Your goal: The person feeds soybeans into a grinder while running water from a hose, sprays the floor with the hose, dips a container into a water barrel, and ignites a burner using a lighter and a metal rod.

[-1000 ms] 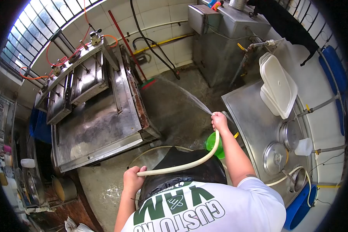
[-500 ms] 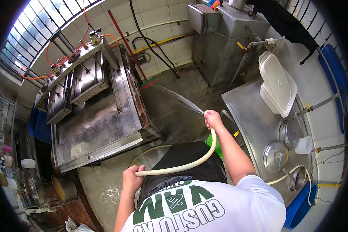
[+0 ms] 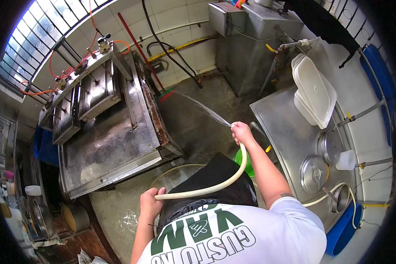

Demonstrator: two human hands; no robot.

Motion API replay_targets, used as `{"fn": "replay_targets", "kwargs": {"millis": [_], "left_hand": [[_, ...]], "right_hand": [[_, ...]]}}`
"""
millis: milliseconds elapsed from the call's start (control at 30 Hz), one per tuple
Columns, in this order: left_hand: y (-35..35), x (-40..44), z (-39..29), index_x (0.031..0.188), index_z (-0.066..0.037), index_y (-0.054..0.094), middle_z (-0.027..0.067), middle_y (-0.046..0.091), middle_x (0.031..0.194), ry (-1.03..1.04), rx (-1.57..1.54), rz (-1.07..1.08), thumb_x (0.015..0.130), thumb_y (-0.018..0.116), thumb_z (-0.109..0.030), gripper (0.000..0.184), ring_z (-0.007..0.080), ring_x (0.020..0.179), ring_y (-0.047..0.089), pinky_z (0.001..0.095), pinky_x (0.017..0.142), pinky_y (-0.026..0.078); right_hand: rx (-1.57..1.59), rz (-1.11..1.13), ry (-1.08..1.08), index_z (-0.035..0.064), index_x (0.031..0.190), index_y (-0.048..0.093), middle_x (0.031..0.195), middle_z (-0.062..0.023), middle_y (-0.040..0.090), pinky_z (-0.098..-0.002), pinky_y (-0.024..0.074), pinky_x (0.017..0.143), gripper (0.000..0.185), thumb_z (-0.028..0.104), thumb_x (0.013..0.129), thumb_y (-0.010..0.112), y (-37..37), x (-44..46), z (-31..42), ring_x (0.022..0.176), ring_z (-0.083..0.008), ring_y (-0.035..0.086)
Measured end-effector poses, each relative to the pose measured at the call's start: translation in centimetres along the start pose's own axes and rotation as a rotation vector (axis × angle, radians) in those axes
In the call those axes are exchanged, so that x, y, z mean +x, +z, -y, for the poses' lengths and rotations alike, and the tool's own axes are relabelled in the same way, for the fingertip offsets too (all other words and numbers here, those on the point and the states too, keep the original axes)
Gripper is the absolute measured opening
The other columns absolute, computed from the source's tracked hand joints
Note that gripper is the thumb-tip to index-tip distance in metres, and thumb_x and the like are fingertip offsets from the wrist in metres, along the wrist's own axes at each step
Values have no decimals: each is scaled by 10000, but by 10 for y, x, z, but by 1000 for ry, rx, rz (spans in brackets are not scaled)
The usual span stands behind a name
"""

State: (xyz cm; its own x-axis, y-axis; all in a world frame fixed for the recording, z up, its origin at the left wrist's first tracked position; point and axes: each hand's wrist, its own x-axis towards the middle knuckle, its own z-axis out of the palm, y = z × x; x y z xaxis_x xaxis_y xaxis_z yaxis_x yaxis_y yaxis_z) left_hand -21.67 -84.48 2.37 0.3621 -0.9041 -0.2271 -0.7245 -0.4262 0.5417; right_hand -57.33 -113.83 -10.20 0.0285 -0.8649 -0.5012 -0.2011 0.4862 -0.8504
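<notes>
A cream hose (image 3: 207, 190) runs in a curve in front of the black apron (image 3: 207, 176). My left hand (image 3: 151, 201) is closed round its lower length at the left. Higher up and to the right, my right hand (image 3: 242, 132) grips the hose end, with the fingers at its mouth. A jet of water (image 3: 207, 110) leaves it toward the upper left and reaches the red and green broom head (image 3: 167, 94) by the wall. Beneath my right forearm, a green bucket (image 3: 246, 163) is partly hidden by the hose and arm.
A steel press table (image 3: 110, 145) with a rusty edge stands at the left. At the right is a steel counter (image 3: 281, 127) with white plastic lids (image 3: 314, 92) and round metal lids (image 3: 313, 174). A blue bin (image 3: 343, 233) sits at the lower right. Wet floor (image 3: 189, 136) lies between.
My right hand has moved a little left and up with the hose end, and the jet now lands nearer the broom head. My left hand keeps its grip. The view has shifted slightly.
</notes>
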Motion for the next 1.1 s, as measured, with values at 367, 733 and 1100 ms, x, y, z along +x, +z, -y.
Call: {"fn": "replay_targets", "kwargs": {"millis": [367,733,1100], "left_hand": [[6,-1,1,641,2,517,221,491,614,50,-34,-42,950,769,-347,529,325,559,362,432,538,391],[16,15,-17,665,-22,571,230,601,691,106,23,15,946,742,-400,501,458,673,583,506,604,462],[17,15,-23,666,-29,592,233,616,696,110,29,58,950,733,-417,502,460,674,601,505,599,470]], "right_hand": [[-10,-103,-24,90,1003,663,643,-24,589,-359,448,423,134,175,918,602,-17,2,-4,449,-161,534],[-37,-376,-101,81,1078,671,614,-22,568,-346,421,381,197,160,923,577,-79,-6,27,411,-152,504],[9,-413,-151,61,1059,657,644,-24,575,-321,418,357,176,126,926,562,-90,-8,40,398,-126,490]]}}
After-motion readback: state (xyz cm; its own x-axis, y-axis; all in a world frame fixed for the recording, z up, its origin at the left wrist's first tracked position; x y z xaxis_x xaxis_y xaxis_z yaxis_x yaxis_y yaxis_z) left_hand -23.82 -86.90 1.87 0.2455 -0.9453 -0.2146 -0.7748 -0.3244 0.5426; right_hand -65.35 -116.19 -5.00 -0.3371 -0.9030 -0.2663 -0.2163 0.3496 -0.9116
